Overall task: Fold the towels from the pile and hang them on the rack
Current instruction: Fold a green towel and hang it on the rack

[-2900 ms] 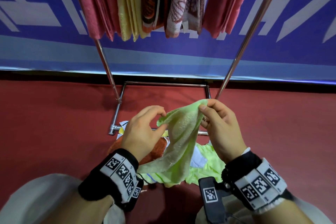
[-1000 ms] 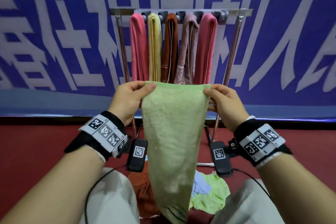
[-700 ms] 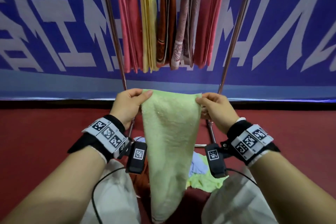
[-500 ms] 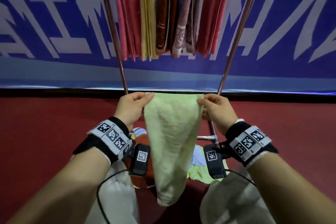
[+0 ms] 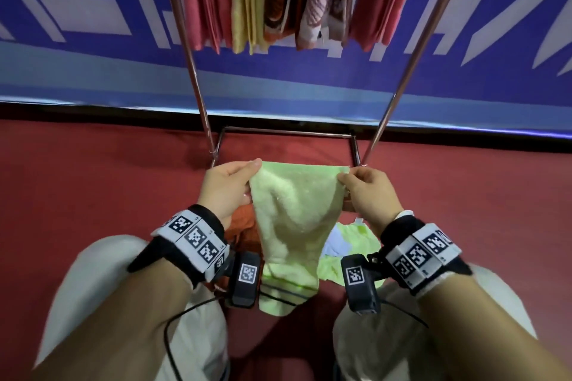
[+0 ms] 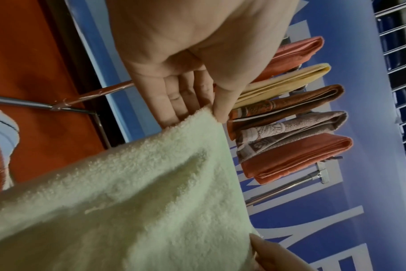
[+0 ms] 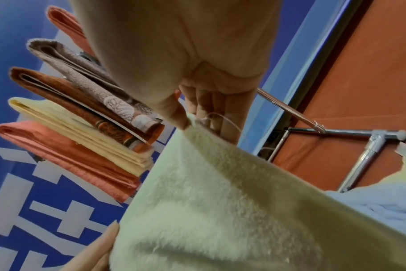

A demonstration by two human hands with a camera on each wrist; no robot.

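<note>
While holding green towel (image 5: pixel 294 226) spread above pile (image 5: pixel 353 244), pinching its left top corner with left hand (image 5: pixel 227 192), right corner with right hand (image 5: pixel 370 195), just near of rack (image 5: pixel 284 132) base.

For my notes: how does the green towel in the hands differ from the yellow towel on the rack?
The green towel is pinched at its top corners by the left hand and right hand; the yellow towel hangs on the rack. The green towel is spread wide; the yellow towel is folded narrow. Both hang down.
</note>
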